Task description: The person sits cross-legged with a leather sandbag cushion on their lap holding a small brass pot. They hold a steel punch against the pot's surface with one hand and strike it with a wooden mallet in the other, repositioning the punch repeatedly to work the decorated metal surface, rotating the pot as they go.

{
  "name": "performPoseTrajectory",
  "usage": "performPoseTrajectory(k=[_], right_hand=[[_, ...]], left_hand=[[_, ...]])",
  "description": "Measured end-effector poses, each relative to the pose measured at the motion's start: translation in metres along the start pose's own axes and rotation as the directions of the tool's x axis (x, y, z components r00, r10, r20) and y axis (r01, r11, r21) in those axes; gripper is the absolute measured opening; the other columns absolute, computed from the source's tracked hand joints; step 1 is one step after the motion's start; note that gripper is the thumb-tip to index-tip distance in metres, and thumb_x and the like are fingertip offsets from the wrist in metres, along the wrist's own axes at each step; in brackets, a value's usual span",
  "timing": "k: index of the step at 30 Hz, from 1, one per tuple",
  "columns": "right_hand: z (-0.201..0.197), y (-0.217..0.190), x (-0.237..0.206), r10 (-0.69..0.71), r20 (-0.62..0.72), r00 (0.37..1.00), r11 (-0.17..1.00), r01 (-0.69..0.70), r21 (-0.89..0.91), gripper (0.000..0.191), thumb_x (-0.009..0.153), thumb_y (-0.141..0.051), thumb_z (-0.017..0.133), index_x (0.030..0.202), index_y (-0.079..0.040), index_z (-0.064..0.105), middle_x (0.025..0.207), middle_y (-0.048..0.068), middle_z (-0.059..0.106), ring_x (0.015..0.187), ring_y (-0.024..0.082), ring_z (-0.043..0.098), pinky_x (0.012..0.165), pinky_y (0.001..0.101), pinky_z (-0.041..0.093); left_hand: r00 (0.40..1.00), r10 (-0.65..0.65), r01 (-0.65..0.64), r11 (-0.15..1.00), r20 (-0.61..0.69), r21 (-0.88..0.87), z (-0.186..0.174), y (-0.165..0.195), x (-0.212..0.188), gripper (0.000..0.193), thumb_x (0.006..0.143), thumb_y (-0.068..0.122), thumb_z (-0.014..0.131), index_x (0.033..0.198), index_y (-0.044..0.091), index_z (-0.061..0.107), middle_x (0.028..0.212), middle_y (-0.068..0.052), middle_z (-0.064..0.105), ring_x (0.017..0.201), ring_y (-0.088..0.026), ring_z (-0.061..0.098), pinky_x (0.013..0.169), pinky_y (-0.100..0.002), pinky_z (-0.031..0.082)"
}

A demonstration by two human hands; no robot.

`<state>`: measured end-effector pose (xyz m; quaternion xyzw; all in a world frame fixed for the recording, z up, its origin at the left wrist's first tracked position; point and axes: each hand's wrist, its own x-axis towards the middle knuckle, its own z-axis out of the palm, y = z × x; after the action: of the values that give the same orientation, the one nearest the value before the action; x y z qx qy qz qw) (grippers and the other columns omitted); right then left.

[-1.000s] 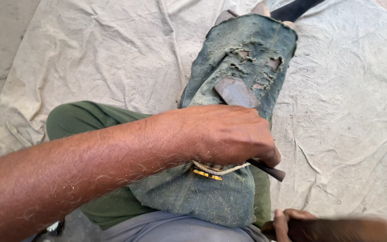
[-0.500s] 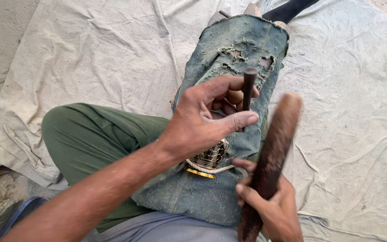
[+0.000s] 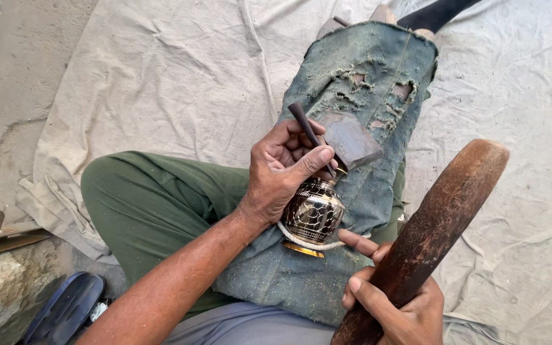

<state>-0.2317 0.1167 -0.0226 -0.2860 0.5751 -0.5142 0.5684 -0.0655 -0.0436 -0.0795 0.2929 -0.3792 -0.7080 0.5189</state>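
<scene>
right hand: my right hand [image 3: 404,306] sits at about 5 o'clock in view, nearest me, fingers wrapped tight round the lower end of a wooden mallet [image 3: 432,230]; the forefinger sticks out straight toward 10 o'clock, its tip close to the pot's base.
mallet: a thick, dark brown club, worn smooth, slanting up from my fist toward 1 o'clock, its blunt end raised over the cloth and clear of everything else.
left hand: my left hand [image 3: 285,169] comes in from 7 o'clock along a bare forearm and is closed round a thin dark chisel [image 3: 308,134], pinched between thumb and fingers; its upper end pokes out toward 11 o'clock.
chisel tip: it points down at the shoulder of the pot; whether it touches i cannot tell.
brass pot [image 3: 314,211]: small, round, dark with shiny cut lines, at the middle of view just under my left hand, seated on a pale cord ring [image 3: 301,245] on my lap.
lap cover: a frayed, torn denim cloth [image 3: 352,108] lies over my leg, running toward 12 o'clock.
flat block [image 3: 351,139]: dull grey, on the denim just beyond the pot at 1 o'clock.
trousers: green trousers [image 3: 148,204] at 9 o'clock.
ground: a creased pale sheet [image 3: 180,76] spreads all round.
</scene>
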Motion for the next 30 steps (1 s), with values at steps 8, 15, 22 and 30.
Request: performPoseTrajectory(k=[8, 15, 22, 30], right_hand=[[0.000, 0.010, 0.012, 0.213, -0.197, 0.957, 0.975, -0.197, 0.101, 0.037, 0.075, 0.010, 0.069, 0.108, 0.001, 0.055, 0.130, 0.041, 0.066, 0.070, 0.026, 0.072, 0.052, 0.0355, 0.058], [0.010, 0.015, 0.006, 0.078, -0.170, 0.982, 0.993, -0.061, 0.102, 0.039, 0.076, 0.009, 0.069, 0.111, 0.002, 0.054, 0.128, 0.043, 0.064, 0.072, 0.027, 0.074, 0.054, 0.0349, 0.061], [0.003, 0.016, 0.012, 0.279, -0.099, 0.955, 0.956, -0.266, 0.126, 0.039, 0.075, 0.009, 0.069, 0.111, 0.004, 0.058, 0.126, 0.043, 0.064, 0.070, 0.025, 0.073, 0.053, 0.0375, 0.060], [-0.006, 0.021, 0.005, 0.095, -0.052, 0.994, 0.993, -0.092, 0.069, 0.041, 0.081, 0.009, 0.073, 0.117, 0.007, 0.055, 0.098, 0.041, 0.072, 0.072, 0.029, 0.076, 0.064, 0.0423, 0.065]], left_hand=[[0.999, -0.035, 0.027, 0.982, 0.041, 0.185, 0.007, 0.024, -0.005, 0.030, 0.095, 0.008, 0.076, 0.120, -0.001, 0.063, 0.094, -0.006, 0.071, 0.083, -0.010, 0.072, 0.075, -0.026, 0.066], [0.996, -0.011, 0.003, 0.997, 0.094, 0.083, 0.012, 0.012, -0.002, 0.027, 0.097, 0.006, 0.076, 0.119, -0.001, 0.063, 0.096, -0.006, 0.070, 0.086, -0.012, 0.071, 0.079, -0.028, 0.065], [0.996, 0.001, 0.000, 1.000, 0.094, -0.011, 0.025, 0.009, -0.002, 0.027, 0.097, 0.005, 0.075, 0.120, -0.001, 0.062, 0.097, -0.006, 0.071, 0.087, -0.011, 0.072, 0.080, -0.028, 0.065], [0.998, -0.038, 0.039, 0.999, 0.040, -0.028, 0.015, 0.007, -0.004, 0.032, 0.097, 0.009, 0.077, 0.122, -0.001, 0.061, 0.096, -0.008, 0.071, 0.088, -0.013, 0.072, 0.078, -0.028, 0.064]])
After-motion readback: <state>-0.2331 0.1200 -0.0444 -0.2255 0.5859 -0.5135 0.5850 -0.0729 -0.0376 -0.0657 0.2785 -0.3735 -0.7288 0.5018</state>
